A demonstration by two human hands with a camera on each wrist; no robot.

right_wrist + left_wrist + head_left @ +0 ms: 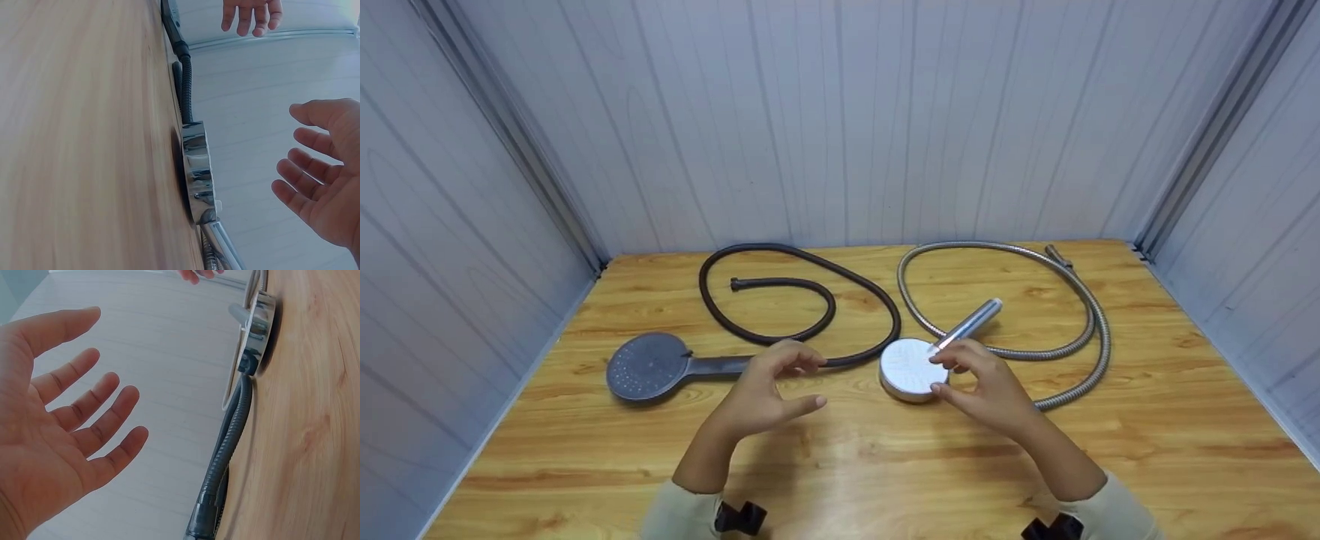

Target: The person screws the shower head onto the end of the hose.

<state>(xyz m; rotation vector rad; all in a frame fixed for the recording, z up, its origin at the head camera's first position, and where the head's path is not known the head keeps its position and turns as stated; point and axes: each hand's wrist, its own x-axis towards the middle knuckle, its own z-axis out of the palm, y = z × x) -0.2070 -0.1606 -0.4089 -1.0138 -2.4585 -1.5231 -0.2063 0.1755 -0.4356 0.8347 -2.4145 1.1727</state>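
My left hand [765,397] hovers above the table, its fingers relaxed and holding nothing. Nearest to it is a dark grey shower head [647,367], whose handle joins a black hose [889,300] partly hidden behind the hand. To the right, a chrome shower head [911,364] lies with its pale spray face up and its handle pointing back right. My right hand [988,386] overlaps that shower head's edge in the head view, but in the right wrist view its spread fingers [304,171] are well apart from it. A silver metal hose [1099,330] curves behind the right hand.
Everything lies on a wood-grain table [855,480]. Pale panel walls [877,120] enclose it at the back and both sides. The black hose's loose end [736,284] lies inside its loop; a silver hose end [1057,255] sits near the back wall.
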